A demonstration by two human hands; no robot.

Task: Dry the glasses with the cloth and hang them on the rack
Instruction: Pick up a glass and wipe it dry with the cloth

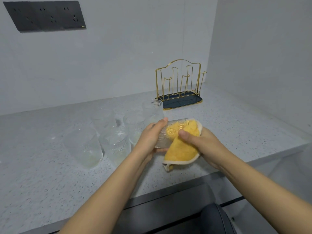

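Both hands – left hand (150,134), right hand (200,141) – hold glass (166,132) and cloth (182,149).

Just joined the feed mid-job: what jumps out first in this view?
The yellow cloth at centre grabs the eye: the right hand pushes it into a clear glass that the left hand grips on its side above the speckled counter. Behind it, near the corner, stands a gold wire rack with nothing hung on it. Left of the hands, more clear glasses stand upright.
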